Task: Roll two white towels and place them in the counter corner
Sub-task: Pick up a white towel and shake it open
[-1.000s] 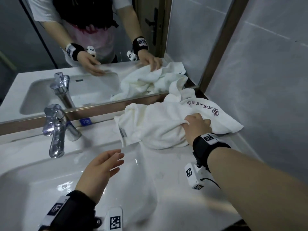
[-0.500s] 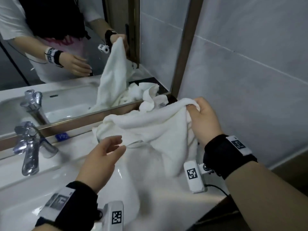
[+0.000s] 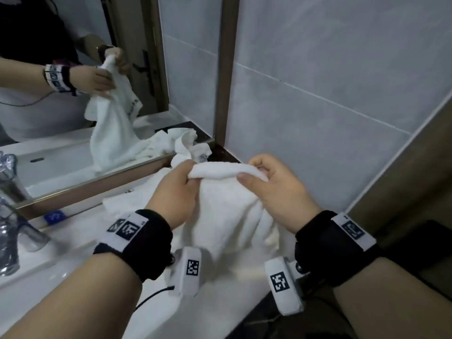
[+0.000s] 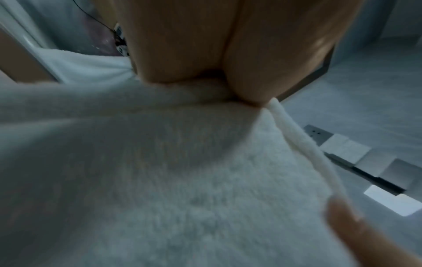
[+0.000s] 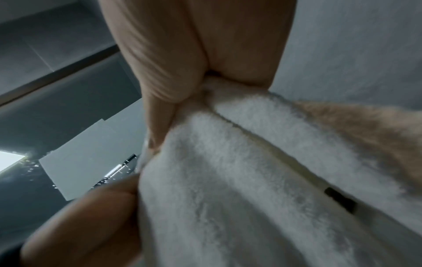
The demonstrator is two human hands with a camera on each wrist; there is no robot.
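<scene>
A white towel [image 3: 230, 209] hangs lifted above the counter, held by its top edge between both hands. My left hand [image 3: 181, 189] pinches the left end of that edge and my right hand [image 3: 266, 184] pinches the right end. Up close, the left wrist view shows the white towel [image 4: 182, 171] under curled fingers [image 4: 246, 63], and the right wrist view shows the white towel [image 5: 239, 180] gripped the same way. A second white towel [image 3: 186, 145] lies crumpled in the counter corner by the mirror frame, partly hidden behind the held one.
The white counter [image 3: 73, 243] carries a sink basin at left with a chrome faucet [image 3: 12, 216]. A mirror [image 3: 73, 94] runs along the back, grey tiled wall [image 3: 330, 94] on the right. A small blue tag [image 3: 55, 216] sits under the mirror ledge.
My right hand lifted the towel off the counter. My left hand, open over the sink before, has come up and taken hold of the towel's top edge.
</scene>
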